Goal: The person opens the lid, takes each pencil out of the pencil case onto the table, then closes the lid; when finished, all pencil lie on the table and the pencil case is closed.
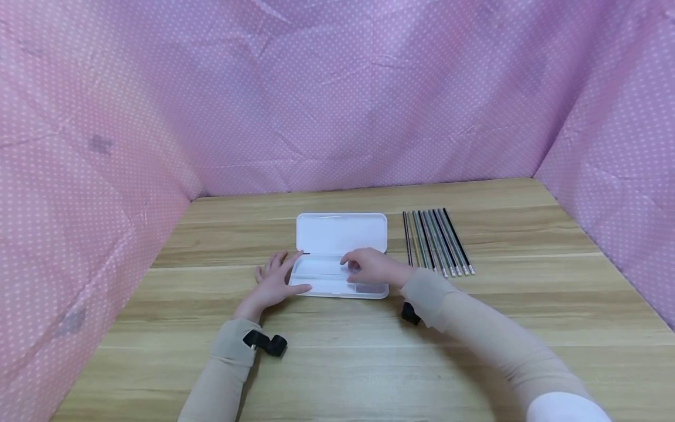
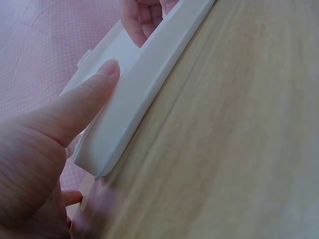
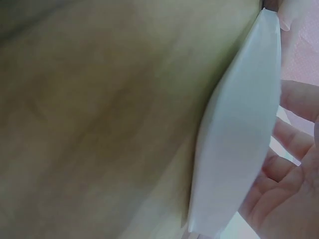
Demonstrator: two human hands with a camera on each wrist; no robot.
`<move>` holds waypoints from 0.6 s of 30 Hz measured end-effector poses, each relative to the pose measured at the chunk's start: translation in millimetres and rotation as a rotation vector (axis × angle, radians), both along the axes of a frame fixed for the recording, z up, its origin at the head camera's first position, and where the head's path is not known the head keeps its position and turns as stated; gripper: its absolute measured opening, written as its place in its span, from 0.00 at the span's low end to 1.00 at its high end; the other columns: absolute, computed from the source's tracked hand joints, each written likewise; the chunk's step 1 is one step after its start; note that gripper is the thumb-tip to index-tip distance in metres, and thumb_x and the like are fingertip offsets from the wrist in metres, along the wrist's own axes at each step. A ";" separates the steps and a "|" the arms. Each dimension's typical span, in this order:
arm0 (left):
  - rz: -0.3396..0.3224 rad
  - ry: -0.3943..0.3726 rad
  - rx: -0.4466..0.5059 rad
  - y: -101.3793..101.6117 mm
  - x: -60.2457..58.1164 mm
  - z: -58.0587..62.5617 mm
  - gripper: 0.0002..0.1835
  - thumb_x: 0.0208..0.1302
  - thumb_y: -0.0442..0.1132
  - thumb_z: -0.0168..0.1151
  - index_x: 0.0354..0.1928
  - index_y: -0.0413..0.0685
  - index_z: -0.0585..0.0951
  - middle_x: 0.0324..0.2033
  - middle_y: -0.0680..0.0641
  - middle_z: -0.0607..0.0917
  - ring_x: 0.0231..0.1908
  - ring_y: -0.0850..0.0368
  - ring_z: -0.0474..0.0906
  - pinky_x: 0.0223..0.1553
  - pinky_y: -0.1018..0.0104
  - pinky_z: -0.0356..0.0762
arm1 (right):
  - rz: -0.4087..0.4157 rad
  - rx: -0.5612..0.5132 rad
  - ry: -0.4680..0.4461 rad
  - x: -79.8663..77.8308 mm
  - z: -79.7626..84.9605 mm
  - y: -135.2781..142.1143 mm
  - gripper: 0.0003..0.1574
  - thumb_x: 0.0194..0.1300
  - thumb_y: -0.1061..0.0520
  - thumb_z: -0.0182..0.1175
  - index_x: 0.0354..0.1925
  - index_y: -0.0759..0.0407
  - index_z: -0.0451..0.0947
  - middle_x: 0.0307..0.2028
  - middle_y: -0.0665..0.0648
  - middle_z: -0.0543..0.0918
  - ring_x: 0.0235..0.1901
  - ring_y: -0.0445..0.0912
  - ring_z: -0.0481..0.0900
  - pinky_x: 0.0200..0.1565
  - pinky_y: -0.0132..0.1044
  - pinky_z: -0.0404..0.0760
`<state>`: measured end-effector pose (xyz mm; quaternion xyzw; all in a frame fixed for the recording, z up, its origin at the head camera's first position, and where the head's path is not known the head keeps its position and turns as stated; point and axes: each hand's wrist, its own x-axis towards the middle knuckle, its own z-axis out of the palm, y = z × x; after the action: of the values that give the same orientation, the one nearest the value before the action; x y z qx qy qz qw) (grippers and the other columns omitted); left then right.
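Observation:
A white pencil case (image 1: 341,233) lies on the table with its lid folded back, its shallow tray in front. At the tray's left end my left hand (image 1: 271,287) is spread, the straight thumb lying over the front rim and the index fingertip near the hinge. Up close, the thumb (image 2: 94,92) rests along the case's white side (image 2: 132,102). My right hand (image 1: 371,266) is over the tray's right half, fingers loosely bent, a gap between thumb and index finger. From the right wrist, the fingers (image 3: 294,139) appear behind the case wall (image 3: 239,134), with nothing seen between them.
Several pencils (image 1: 437,240) with white eraser ends lie side by side to the right of the case, partly behind my right wrist. The wooden table (image 1: 337,363) is bordered by pink dotted cloth (image 1: 337,105) at the back and sides.

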<state>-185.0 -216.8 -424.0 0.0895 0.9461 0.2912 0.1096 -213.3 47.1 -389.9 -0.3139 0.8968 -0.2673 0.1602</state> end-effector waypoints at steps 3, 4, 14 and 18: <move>-0.005 0.003 -0.002 -0.1 0.2 0.4 0.46 0.53 0.61 0.66 0.72 0.61 0.56 0.72 0.34 0.45 0.70 0.33 0.32 0.61 0.30 0.22 | 0.011 0.002 -0.002 -1.0 0.3 -0.3 0.21 0.59 0.61 0.65 0.52 0.61 0.78 0.40 0.55 0.81 0.41 0.44 0.76 0.48 0.38 0.75; -0.005 0.003 -0.002 -0.2 0.4 0.4 0.47 0.53 0.61 0.66 0.72 0.61 0.56 0.72 0.34 0.45 0.70 0.32 0.32 0.61 0.29 0.22 | 0.021 0.002 -0.003 -1.4 0.4 -0.5 0.20 0.59 0.61 0.64 0.51 0.60 0.78 0.39 0.54 0.81 0.40 0.44 0.76 0.48 0.37 0.75; -0.003 0.011 0.004 -0.1 0.5 0.3 0.47 0.53 0.61 0.66 0.72 0.61 0.57 0.71 0.34 0.46 0.70 0.33 0.32 0.61 0.29 0.23 | 0.050 0.112 -0.071 -3.3 6.6 -11.5 0.15 0.62 0.66 0.60 0.47 0.56 0.80 0.38 0.52 0.81 0.40 0.43 0.75 0.49 0.37 0.74; -0.005 0.008 0.006 -0.1 0.5 0.4 0.47 0.53 0.61 0.66 0.72 0.61 0.56 0.71 0.34 0.46 0.70 0.33 0.32 0.61 0.30 0.22 | 0.056 0.148 -0.063 -4.3 8.0 -13.9 0.16 0.61 0.66 0.60 0.48 0.56 0.80 0.38 0.53 0.81 0.39 0.43 0.74 0.49 0.38 0.74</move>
<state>-184.6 -216.9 -423.6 0.0934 0.9454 0.2935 0.1061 -217.6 33.2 -381.9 -0.3176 0.8996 -0.2053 0.2184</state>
